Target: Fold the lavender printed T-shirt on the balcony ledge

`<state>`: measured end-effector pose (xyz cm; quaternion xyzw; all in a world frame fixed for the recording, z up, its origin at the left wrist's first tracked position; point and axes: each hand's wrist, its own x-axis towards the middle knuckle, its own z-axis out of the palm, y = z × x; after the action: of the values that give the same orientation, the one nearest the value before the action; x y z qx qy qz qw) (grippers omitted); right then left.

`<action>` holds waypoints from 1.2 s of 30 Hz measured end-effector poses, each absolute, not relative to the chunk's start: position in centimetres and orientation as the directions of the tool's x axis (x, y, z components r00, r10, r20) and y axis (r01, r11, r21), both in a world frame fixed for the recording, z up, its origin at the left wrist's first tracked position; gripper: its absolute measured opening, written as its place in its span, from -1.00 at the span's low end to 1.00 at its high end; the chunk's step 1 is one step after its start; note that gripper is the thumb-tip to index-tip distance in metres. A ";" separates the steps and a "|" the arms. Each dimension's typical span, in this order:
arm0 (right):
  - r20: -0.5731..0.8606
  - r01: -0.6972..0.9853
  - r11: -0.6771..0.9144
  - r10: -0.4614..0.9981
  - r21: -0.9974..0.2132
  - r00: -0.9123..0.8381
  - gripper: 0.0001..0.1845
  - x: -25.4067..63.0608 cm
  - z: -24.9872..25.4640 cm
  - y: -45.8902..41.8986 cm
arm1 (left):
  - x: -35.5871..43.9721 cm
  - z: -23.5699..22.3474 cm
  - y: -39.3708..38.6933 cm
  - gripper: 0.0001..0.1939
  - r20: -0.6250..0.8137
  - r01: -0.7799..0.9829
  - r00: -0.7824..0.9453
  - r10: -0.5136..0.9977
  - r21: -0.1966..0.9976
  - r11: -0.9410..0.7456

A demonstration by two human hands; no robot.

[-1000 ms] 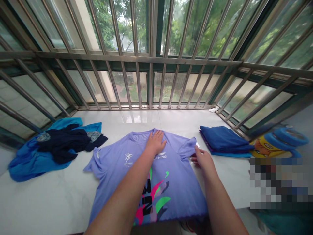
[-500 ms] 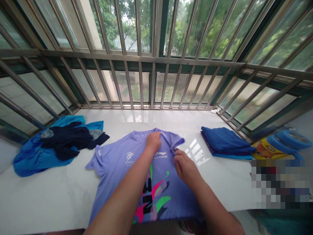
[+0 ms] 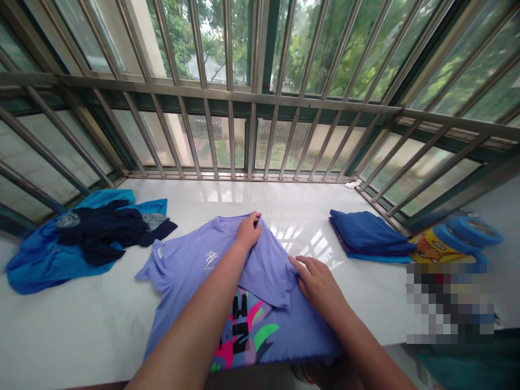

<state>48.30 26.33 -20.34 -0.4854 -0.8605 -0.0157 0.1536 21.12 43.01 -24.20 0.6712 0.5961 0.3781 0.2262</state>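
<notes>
Soft daylight from the windows (image 3: 244, 49) glaring on the tabletop (image 3: 227, 190) (edges bowed)

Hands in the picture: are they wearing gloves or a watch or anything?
No gloves. The left hand and right hand are bare, with no rings or watch that I can see. The left arm and right arm show no sleeves either.

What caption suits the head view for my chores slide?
Left hand holds a lilac T-shirt's collar, right hand presses its folded side, on a white ledge by folded blue clothes.
</notes>
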 end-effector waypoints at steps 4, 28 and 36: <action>0.095 0.954 0.225 0.973 -0.198 -0.210 -0.76 49.5 -20.5 27.7 | 21.0 -24.3 43.1 -0.61 0.279 0.646 0.033 0.960 0.726 -0.233; 0.273 0.735 0.678 0.703 0.023 -0.657 -0.83 46.3 -22.3 24.0 | 21.2 -23.6 44.4 -0.66 0.214 0.788 0.205 0.955 0.543 -0.291; 0.247 0.762 0.645 0.747 -0.049 -0.617 -0.83 46.3 -19.3 24.1 | 22.4 -21.8 43.6 -0.60 0.236 0.797 0.167 0.957 0.539 -0.272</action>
<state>46.30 24.15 -19.26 -0.4201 -0.8986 -0.0304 0.1231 22.40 43.56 -21.79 0.7496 0.5852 0.2722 0.1468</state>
